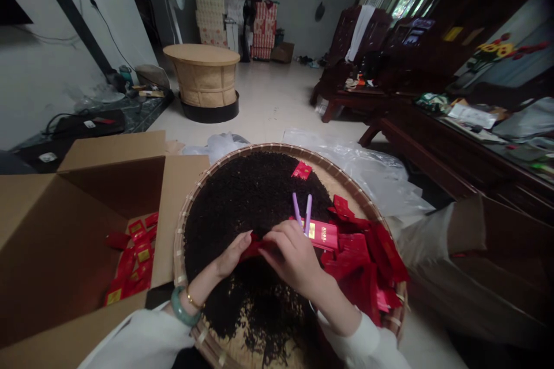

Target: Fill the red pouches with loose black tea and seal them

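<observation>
A round woven basket tray (344, 180) sits in front of me, covered with dark loose tea leaves (242, 202). My left hand (231, 253) pinches the edge of a small red packet (253, 248) over the leaves. My right hand (292, 253) is closed on the same packet and also grips two purple sticks (302, 213) that point upward. A red packet with gold print (324, 234) lies just right of my right hand. A heap of empty red packets (367, 265) fills the tray's right side. One red packet (302, 170) lies alone on the far leaves.
An open cardboard box (64, 230) stands at my left with several red packets (134, 259) inside. Clear plastic sheeting (367, 167) lies behind the tray. A dark wooden table (454, 155) runs along the right. A round wicker stool (203, 81) stands on the floor beyond.
</observation>
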Demonstrator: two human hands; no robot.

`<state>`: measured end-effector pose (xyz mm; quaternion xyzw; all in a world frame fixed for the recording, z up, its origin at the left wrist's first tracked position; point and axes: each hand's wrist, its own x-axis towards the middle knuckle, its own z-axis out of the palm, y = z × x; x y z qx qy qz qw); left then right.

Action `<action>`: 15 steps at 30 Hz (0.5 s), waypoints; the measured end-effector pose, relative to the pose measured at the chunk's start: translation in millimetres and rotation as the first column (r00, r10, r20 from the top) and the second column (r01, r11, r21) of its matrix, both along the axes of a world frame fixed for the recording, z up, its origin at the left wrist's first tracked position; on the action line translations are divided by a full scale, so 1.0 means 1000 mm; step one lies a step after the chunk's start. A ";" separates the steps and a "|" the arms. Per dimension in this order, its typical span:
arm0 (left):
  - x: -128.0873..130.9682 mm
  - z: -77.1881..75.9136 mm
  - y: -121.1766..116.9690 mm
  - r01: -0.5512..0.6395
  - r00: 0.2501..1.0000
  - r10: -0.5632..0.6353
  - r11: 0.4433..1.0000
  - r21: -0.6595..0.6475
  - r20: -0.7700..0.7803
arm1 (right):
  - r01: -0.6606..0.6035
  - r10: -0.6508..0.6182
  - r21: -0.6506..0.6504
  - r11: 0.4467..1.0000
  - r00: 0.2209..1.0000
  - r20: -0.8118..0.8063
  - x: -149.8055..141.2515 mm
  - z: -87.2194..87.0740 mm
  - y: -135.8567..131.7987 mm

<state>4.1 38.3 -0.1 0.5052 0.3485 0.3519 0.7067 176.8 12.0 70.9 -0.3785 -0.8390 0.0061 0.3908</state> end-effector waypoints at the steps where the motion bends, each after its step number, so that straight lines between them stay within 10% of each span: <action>1: 0.000 0.004 0.000 -0.004 1.000 0.006 0.991 0.131 -0.014 | -0.027 0.027 0.037 0.999 1.000 0.001 -0.001 0.001 -0.003; 6: -0.002 0.018 0.003 0.029 0.996 0.026 0.800 0.599 -0.083 | -0.092 0.087 0.160 0.983 0.995 0.040 -0.003 0.003 -0.019; 15: -0.005 0.009 0.005 0.089 0.990 0.015 0.710 0.699 -0.141 | -0.113 0.120 -0.053 0.992 0.975 0.186 0.006 0.023 -0.026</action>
